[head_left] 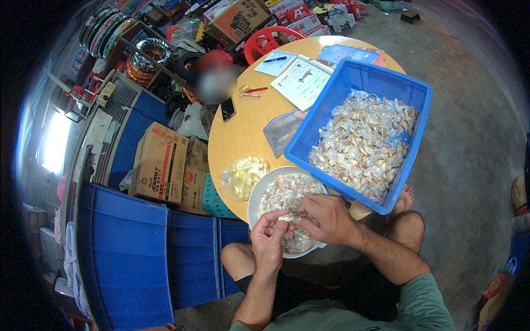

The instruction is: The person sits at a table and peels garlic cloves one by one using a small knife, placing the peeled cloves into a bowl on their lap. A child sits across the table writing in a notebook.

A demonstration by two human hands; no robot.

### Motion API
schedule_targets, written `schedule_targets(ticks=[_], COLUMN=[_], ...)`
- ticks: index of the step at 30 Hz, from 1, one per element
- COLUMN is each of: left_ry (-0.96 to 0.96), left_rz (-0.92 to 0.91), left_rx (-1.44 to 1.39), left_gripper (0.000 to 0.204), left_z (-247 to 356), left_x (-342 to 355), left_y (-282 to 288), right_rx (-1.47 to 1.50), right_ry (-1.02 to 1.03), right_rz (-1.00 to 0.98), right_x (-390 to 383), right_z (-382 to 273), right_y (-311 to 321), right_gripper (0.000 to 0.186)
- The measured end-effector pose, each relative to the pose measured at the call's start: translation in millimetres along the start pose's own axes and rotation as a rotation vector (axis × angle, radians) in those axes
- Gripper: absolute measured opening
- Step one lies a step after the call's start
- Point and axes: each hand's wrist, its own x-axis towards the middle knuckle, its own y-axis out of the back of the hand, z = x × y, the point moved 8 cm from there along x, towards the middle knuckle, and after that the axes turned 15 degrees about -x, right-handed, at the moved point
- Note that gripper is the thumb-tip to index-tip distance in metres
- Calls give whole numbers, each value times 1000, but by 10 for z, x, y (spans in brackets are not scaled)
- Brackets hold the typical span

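Over a white bowl (256, 193) my two hands meet at a small clear plastic bag (296, 214) with a pale yellow piece (286, 218) at its left end. My left hand (268, 238) pinches the yellow piece and the bag's end between thumb and forefinger. My right hand (326, 218) is closed on the bag's other side, its fingertips partly hidden. Many small clear bags (290, 190) fill the bowl. Left of the bowl lies a larger clear bag of pale yellow pieces (246, 175). A blue bin (424, 110) holds a heap of small filled packets (364, 143).
The round wooden table (232, 143) carries a phone (228, 109), red pens (256, 90), an open workbook (302, 83) and a translucent pouch (279, 132). A blurred person (215, 77) is at its far left edge. Cardboard boxes (161, 160) and a blue panel (130, 248) stand left.
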Motion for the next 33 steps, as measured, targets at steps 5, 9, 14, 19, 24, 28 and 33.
schedule_targets(ticks=[5,9,14,19,24,28,33], left_ry=[-8,-36,-45,-59,-69,-83,-173], left_rz=[7,12,24,20,42,73,16], left_rx=[26,37,21,-41,-20,42,232], left_gripper=[19,19,19,20,20,18,15], left_z=[-22,-29,-28,-22,21,47,133], left_x=[-12,-28,-31,-22,-23,-24,-46], left_y=[18,12,8,20,3,-9,-86], right_rx=[-44,-71,-31,18,-31,7,36], right_ry=[21,48,33,-5,-50,-35,-8], right_rz=[-9,-37,-47,84,-19,33,8], right_x=[-5,6,-1,-2,9,9,12], right_z=[-2,-34,-24,9,23,25,-11], right_y=[-6,17,8,62,20,22,10], right_gripper=[18,21,19,17,14,16,16])
